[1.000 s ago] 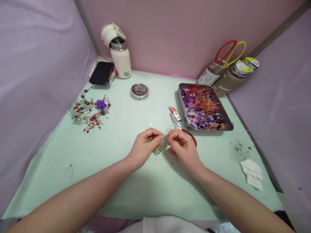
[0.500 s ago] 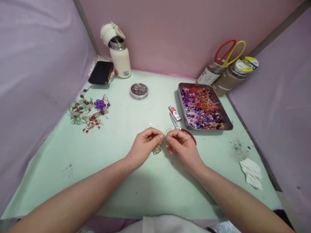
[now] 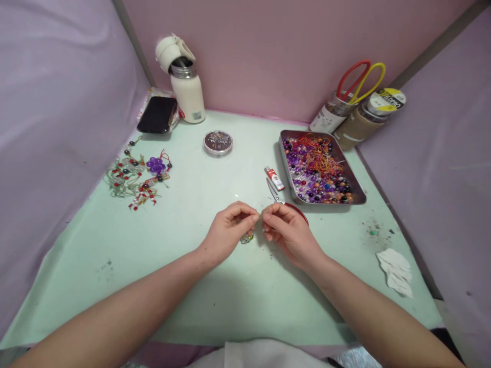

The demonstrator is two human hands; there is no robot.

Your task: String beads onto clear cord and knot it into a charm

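Note:
My left hand (image 3: 236, 225) pinches a thin cord (image 3: 260, 215) between thumb and forefinger. Close beside it, my right hand (image 3: 287, 230) is closed in a pinch on the same cord, and the fingertips of both hands almost meet. A small cluster of clear and yellow-green beads (image 3: 247, 238) shows just under my left fingers, partly hidden by them. Behind my right hand lie scissors with red handles (image 3: 297, 210), their blades pointing away and part of them covered by the hand. A red and white lighter (image 3: 274, 179) lies just beyond the blades.
A metal tray (image 3: 360, 198) of beads and tangled cords stands right. Strung bead pieces (image 3: 132, 174) lie left, a round tin (image 3: 218, 143) behind. Further back are a phone (image 3: 157, 115), an uncapped bottle (image 3: 187, 97) and jars (image 3: 360, 128). Crumpled tissue (image 3: 395, 272) is at right.
My fingertips have come closer together, and the cord loop that stood up between them no longer shows. The view has shifted slightly; the things on the table stay in place.

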